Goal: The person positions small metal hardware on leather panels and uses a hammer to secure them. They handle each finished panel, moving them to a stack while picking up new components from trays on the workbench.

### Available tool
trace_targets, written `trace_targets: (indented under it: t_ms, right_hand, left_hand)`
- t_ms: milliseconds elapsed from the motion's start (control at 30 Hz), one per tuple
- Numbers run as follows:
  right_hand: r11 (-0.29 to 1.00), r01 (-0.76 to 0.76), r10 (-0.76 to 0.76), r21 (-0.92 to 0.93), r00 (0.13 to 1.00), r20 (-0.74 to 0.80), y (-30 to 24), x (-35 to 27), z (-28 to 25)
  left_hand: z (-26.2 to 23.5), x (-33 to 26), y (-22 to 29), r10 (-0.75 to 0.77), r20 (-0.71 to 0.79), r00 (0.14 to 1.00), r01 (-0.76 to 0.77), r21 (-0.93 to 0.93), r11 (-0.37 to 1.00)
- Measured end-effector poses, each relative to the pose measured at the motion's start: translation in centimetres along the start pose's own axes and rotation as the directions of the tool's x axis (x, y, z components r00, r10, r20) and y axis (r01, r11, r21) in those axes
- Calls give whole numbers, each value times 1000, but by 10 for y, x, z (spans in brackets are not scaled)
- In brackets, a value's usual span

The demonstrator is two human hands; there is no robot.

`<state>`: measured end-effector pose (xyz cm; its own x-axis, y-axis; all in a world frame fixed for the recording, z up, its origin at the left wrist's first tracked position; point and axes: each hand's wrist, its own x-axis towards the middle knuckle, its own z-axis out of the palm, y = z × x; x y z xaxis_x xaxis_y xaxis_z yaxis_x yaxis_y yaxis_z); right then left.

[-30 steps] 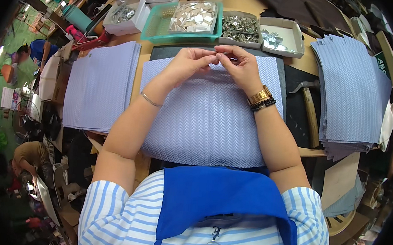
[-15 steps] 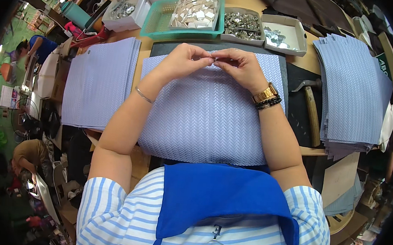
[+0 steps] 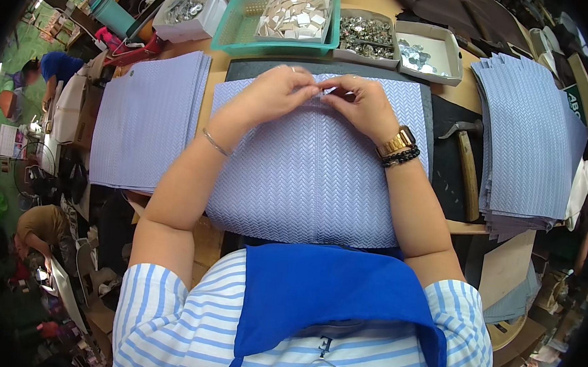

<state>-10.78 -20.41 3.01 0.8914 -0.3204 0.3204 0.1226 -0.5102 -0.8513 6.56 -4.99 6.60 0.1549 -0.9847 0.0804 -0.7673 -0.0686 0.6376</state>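
A light lavender panel with a herringbone weave pattern (image 3: 307,184) lies in front of me, a seam-like line running down its middle. My left hand (image 3: 279,97) and my right hand (image 3: 364,106) meet over the middle of its far edge. The left thumb and fingers are pinched together on something too small to make out. My right hand is also closed at the fingertips, its index finger touching the same spot and its thumb slightly lower. Beneath the panel, a dark board (image 3: 247,70) shows along the far edge.
Stacks of similar panels lie left (image 3: 145,122) and right (image 3: 525,145). A hammer (image 3: 468,172) rests right of the panel. Behind are a green basket (image 3: 233,26) with a box of small pale pieces (image 3: 295,20), and boxes of metal parts (image 3: 366,35). People work at far left.
My right thumb has drawn slightly down and away from the left fingertips, opening a small gap. Both hands stay at the panel's far edge.
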Motion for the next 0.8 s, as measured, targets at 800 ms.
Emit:
trace_targets:
  t_ms: [800]
  right_hand:
    - [920, 159, -206, -358, 974, -96, 12, 2, 19]
  left_hand:
    - [11, 18, -32, -335, -15, 942, 291, -455, 842]
